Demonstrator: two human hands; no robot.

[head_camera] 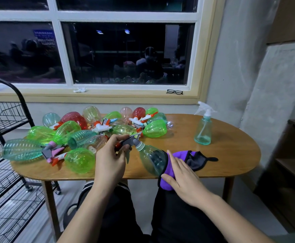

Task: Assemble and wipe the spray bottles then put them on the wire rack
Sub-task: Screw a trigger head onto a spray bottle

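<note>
My left hand (pixel 110 159) grips the grey trigger head of a clear teal spray bottle (pixel 149 157) that lies tilted over the table's front edge. My right hand (pixel 180 175) presses a purple and black cloth (pixel 181 155) against the bottle's body, thumb curled under the cloth. A pile of green, red, teal and clear bottles (pixel 69 134) with loose spray heads (pixel 101 128) covers the left and back of the wooden table (pixel 230 151). The black wire rack (pixel 5 137) stands at the left.
An upright pale teal spray bottle with a white head (pixel 203 127) stands alone at the table's right. Black glasses (pixel 174 92) and a crumpled white tissue (pixel 79 89) lie on the window sill. Dark shelving (pixel 292 163) is at the right wall.
</note>
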